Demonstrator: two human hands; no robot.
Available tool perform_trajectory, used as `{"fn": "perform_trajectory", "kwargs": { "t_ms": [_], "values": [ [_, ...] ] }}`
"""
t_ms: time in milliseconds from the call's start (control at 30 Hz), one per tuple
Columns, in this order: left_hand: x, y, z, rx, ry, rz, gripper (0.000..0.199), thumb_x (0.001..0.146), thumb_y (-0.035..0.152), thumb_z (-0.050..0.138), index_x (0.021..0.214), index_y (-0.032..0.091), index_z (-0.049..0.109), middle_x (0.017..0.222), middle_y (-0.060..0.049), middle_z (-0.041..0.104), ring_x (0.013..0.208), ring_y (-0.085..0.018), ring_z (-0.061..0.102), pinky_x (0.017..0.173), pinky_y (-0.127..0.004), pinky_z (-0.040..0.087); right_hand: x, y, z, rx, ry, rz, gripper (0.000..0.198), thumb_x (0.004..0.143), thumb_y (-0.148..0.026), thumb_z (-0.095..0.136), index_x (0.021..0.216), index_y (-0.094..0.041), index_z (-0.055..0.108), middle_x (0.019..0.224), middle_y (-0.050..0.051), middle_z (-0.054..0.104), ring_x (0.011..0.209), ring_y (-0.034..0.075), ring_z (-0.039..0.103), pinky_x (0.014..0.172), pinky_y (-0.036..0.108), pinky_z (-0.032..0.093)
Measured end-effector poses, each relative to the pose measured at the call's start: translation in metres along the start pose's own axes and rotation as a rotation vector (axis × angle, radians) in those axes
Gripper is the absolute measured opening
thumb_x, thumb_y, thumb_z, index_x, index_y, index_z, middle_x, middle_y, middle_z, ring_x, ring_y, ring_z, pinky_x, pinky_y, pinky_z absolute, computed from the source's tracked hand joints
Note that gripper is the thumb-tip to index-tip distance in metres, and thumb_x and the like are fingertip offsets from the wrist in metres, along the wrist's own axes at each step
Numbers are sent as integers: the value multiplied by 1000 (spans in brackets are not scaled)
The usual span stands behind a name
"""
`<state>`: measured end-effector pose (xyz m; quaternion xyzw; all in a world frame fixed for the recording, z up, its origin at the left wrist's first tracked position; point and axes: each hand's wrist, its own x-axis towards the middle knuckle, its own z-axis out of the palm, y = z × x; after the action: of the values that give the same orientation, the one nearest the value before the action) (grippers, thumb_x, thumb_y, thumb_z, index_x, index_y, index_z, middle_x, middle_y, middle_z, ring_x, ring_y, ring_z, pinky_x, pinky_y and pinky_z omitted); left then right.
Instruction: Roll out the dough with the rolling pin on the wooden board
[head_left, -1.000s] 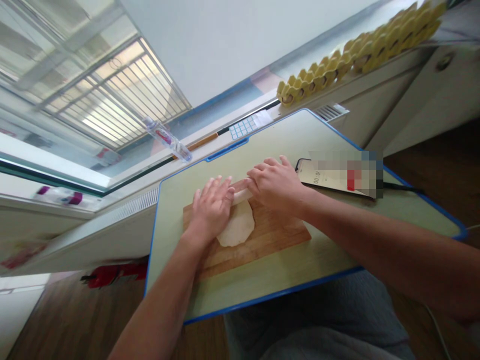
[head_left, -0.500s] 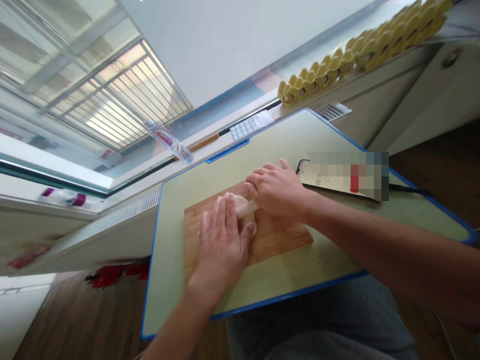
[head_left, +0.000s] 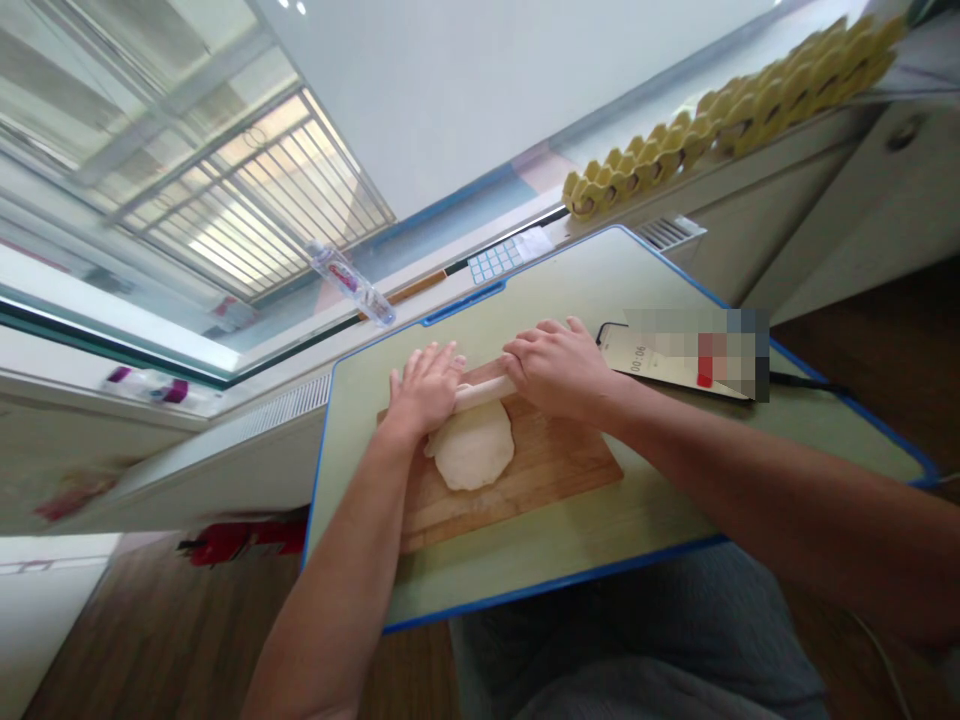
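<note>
The rolling pin [head_left: 484,392] lies sideways, one end under the flat, spread left hand [head_left: 427,385], the other in the curled right hand [head_left: 555,365], dough [head_left: 476,448] toward the desk's [head_left: 577,275] near edge.

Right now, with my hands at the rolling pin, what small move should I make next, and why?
I'd probably roll the rolling pin toward you across the dough: it lies along the far edge, most of the visible sheet is on your side, and both the left hand and right hand are over its ends.
</note>
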<state>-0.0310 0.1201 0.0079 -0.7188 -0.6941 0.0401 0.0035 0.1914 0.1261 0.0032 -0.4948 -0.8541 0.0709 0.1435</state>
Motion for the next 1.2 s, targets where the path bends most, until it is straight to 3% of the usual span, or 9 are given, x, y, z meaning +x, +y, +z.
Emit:
{"fn": "perform_trajectory", "kwargs": {
  "t_ms": [100, 200, 300, 400, 500, 600, 800, 967, 1200],
  "values": [
    [-19, 10, -2, 8, -17, -53, 61, 111, 49, 22, 164, 28, 40, 174, -9, 31, 161, -36, 28, 125, -72, 23, -3, 1, -1, 0, -29, -20, 49, 110, -40, 30, 112, -20, 75, 126, 15, 74, 119, 34, 59, 104, 57, 32],
    [-62, 26, -2, 1, 50, -23, 61, 111, 48, 18, 162, 28, 45, 171, -7, 37, 159, -33, 33, 127, -66, 27, -7, -4, -3, 3, -52, -65, 47, 109, -42, 33, 120, -21, 74, 130, 15, 72, 122, 36, 57, 108, 62, 29],
    [-110, 40, 3, -23, 109, 17, 66, 110, 53, 22, 166, 20, 35, 169, -14, 40, 159, -33, 33, 126, -67, 30, -10, -10, -3, 14, -67, -93, 48, 108, -47, 35, 126, -22, 73, 134, 17, 70, 125, 38, 55, 110, 65, 27],
    [-134, 43, 7, -56, 128, 47, 71, 109, 57, 25, 168, 17, 28, 169, -17, 40, 159, -32, 35, 125, -63, 35, -12, -14, -2, 27, -52, -101, 50, 108, -52, 37, 128, -22, 72, 135, 16, 70, 127, 38, 54, 112, 64, 25],
    [-119, 32, 7, -124, 63, 33, 65, 111, 53, 17, 165, 23, 38, 168, -10, 43, 159, -28, 35, 127, -60, 33, -11, -15, -2, 36, -54, -80, 52, 108, -55, 37, 126, -22, 72, 134, 16, 71, 127, 37, 54, 113, 61, 25],
    [-78, 15, 6, -147, 50, -63, 64, 111, 55, 15, 160, 31, 46, 169, -5, 41, 160, -29, 32, 128, -63, 27, -8, -13, -2, 33, -20, -37, 53, 108, -55, 35, 119, -21, 74, 128, 15, 74, 124, 35, 56, 111, 57, 28],
    [-16, -3, 2, -56, 25, -115, 64, 109, 58, 19, 165, 32, 37, 174, -9, 31, 161, -34, 28, 126, -67, 26, -1, -5, 1, 17, 30, 22, 51, 109, -47, 33, 108, -19, 76, 120, 14, 76, 118, 34, 60, 104, 54, 34],
    [-27, 2, 4, -8, 46, -90, 65, 109, 60, 18, 164, 32, 39, 174, -10, 32, 160, -36, 30, 125, -69, 25, -3, -1, -4, -10, -69, -32, 48, 109, -43, 32, 118, -20, 73, 126, 15, 73, 117, 35, 59, 101, 57, 37],
    [-73, 24, 4, -11, 140, -118, 61, 110, 57, 26, 156, 29, 54, 166, -9, 48, 154, -32, 42, 125, -56, 35, -10, -4, -22, -70, -224, -151, 48, 109, -46, 31, 132, -26, 70, 136, 14, 67, 126, 35, 54, 104, 57, 36]
  ]
}}
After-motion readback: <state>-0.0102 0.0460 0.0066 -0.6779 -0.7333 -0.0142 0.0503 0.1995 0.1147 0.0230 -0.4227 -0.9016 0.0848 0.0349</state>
